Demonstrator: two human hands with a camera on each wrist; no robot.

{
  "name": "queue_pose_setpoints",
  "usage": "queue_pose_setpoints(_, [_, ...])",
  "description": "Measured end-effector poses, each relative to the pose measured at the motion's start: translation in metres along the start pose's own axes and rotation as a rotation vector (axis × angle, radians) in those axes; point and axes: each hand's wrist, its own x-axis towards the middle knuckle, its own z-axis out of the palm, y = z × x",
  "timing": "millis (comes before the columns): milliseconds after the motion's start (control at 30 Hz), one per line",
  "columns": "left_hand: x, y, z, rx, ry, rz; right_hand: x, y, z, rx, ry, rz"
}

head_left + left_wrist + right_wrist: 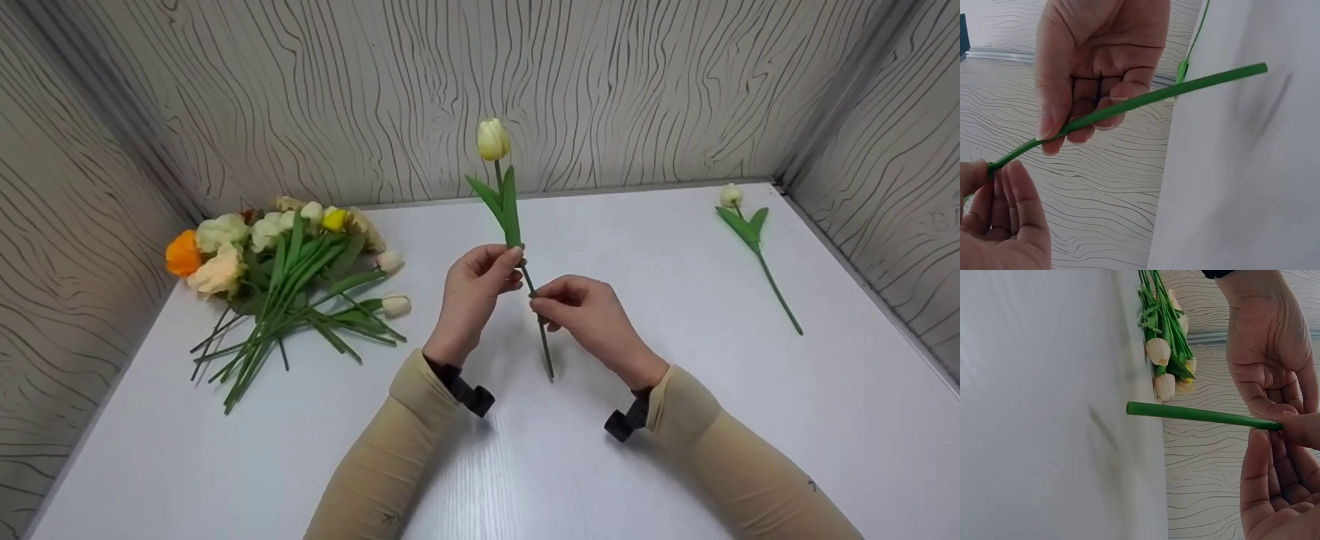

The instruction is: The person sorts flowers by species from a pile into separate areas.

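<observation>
Above the white table, a pale yellow tulip (493,141) stands nearly upright between both hands in the head view. My left hand (472,300) pinches it just below its two green leaves. Lower down, my right hand (596,322) pinches the stem between thumb and fingers. The bare stem end (1213,80) juts out past the right fingers, over the tabletop. In the right wrist view, the green stem (1196,414) points toward the table, with its shadow on the surface.
At the left of the table (540,465) lies a pile of artificial flowers (292,285), with orange, cream, white and yellow blooms and crossing stems. One white tulip (754,232) lies alone at the right. Patterned wall panels (600,97) border the back and sides.
</observation>
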Motion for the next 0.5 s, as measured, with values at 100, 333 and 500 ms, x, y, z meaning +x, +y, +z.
queue_pose_setpoints(100, [-0.002, -0.001, 0.002, 0.099, -0.049, 0.012, 0.001, 0.003, -0.007, -0.019, 0.009, 0.009])
queue_pose_setpoints(333, [-0.005, -0.001, 0.01, 0.453, -0.228, 0.014, 0.006, 0.009, -0.048, -0.153, 0.012, 0.059])
queue_pose_setpoints(500, [-0.009, -0.001, 0.018, 0.665, -0.298, 0.103, 0.013, 0.011, -0.098, -0.27, 0.025, 0.164])
